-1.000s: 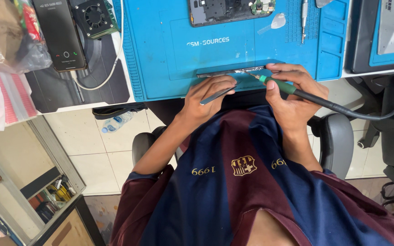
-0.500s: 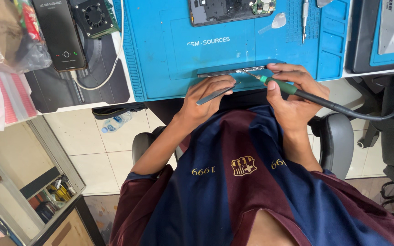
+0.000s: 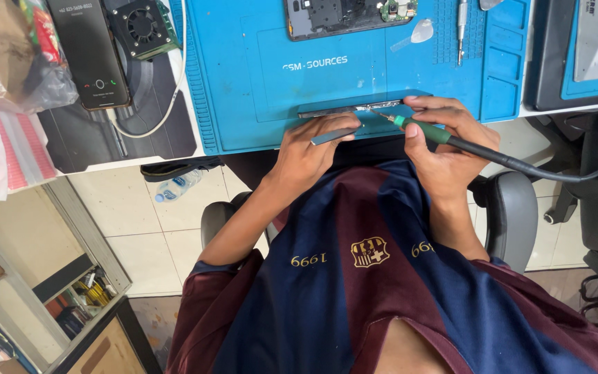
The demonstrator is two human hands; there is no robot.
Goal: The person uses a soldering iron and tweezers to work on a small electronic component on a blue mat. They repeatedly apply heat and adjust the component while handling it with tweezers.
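My right hand grips a green-handled soldering iron whose black cable runs off to the right. Its thin tip touches a narrow grey part lying at the near edge of the blue work mat. My left hand rests on the mat's edge and pinches grey tweezers, which point right toward the tip. The two hands are close together, just in front of my dark blue and maroon shirt.
An opened phone, a clear pick and a screwdriver lie at the far side of the mat. A black phone and small fan sit left. Plastic bottle on the tiled floor; grey chair armrest right.
Both hands stay in place at the mat's near edge; the soldering iron and tweezers show only slight shifts.
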